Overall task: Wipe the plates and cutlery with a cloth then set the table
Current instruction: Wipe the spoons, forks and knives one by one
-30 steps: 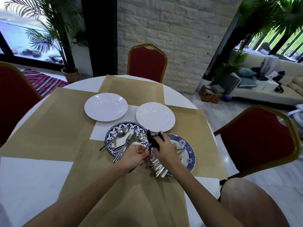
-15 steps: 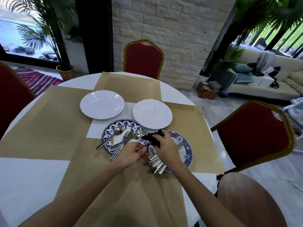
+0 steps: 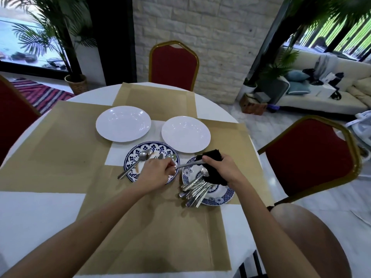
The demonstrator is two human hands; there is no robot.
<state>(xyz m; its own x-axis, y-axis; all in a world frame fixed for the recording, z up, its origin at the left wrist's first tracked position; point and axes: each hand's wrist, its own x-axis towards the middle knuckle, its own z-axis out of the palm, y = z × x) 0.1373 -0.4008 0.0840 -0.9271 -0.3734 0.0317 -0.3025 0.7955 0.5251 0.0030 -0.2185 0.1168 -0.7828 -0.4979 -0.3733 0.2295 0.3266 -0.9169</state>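
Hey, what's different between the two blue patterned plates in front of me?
The left blue plate carries a few pieces of cutlery and a brown smear; the right blue plate holds a thick bundle with handles overhanging its near rim. The left one's rim is a dark blue band; the right one's pattern is paler, in patches. Both are round and patterned.

Left grip (image 3: 155, 173) and right grip (image 3: 224, 167) are bare, forearms (image 3: 90, 227) unclothed.

Dining room, home or lounge: round table (image 3: 40, 217) with paper mats (image 3: 160, 237), red gold-framed chairs (image 3: 174, 65), stone wall (image 3: 210, 37), cream sofa (image 3: 321, 102), cushions (image 3: 297, 76), potted palms (image 3: 50, 37), striped rug (image 3: 42, 93).
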